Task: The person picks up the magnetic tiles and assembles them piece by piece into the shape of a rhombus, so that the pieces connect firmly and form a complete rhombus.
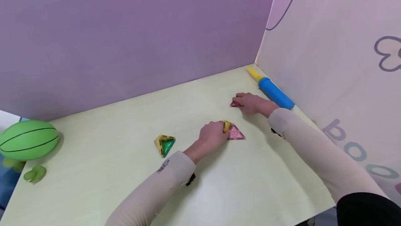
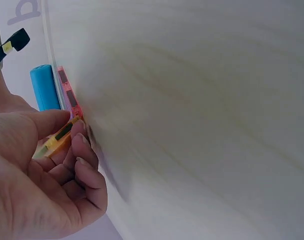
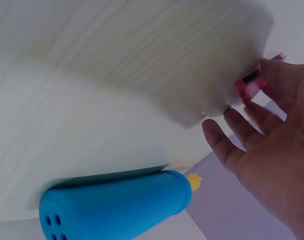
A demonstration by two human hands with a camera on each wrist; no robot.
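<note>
My left hand (image 1: 213,135) pinches a yellow magnetic tile (image 2: 64,132) between thumb and forefinger, its other fingers curled below. Right beside those fingertips a pink triangular magnetic tile (image 1: 237,134) lies on the table, overlapped by the hand in the head view. Farther back and to the right, my right hand (image 1: 250,103) holds a red magnetic tile (image 3: 250,86) by thumb and forefinger, close over the tabletop, with the remaining fingers spread. Left of my left hand sits a small piece made of yellow and green triangular tiles (image 1: 164,145).
A blue hand pump (image 1: 275,93) with a yellow nozzle lies along the right wall, close to my right forearm. At the table's left edge are a green ball-shaped balloon (image 1: 29,140) and a small green twisted object (image 1: 35,174). A purple wall (image 1: 141,38) borders the back.
</note>
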